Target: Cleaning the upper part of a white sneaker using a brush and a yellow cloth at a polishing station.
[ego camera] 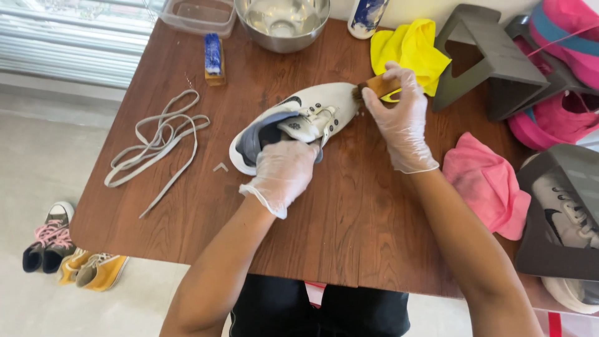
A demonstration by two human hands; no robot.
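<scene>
Big brown wooden table (349, 212) fills the room's middle, person standing at its near edge, both hands in clear disposable gloves. Right side: grey shoe stands (493, 62) w/ pink sneakers (561, 118) on them, another grey stand lower down holding a grey-white sneaker (571, 215). Pink cloth (486, 184) crumpled near the right forearm. Steel bowl (284, 22) at the far edge, clear plastic tub (199, 15) just left of it, a bottle just right of it. Yellow cloth (409, 50) lies behind the right hand.

Centre now: white sneaker (293, 125), no laces, on its side in the middle of the table, toe pointing to the far right. Left hand (284, 171) is clenched into the shoe's opening, gripping the heel end, pinning it down. Right hand (399, 118) has fingers wrapped round a wooden brush (373, 87), bristles touching the toe.

Left of the shoe, well apart: grey laces (156, 140) in a loose tangle. Small blue-topped brush (214, 59) near the tub. On the floor at left, small sneakers, dark pair and yellow pair (93, 271).
</scene>
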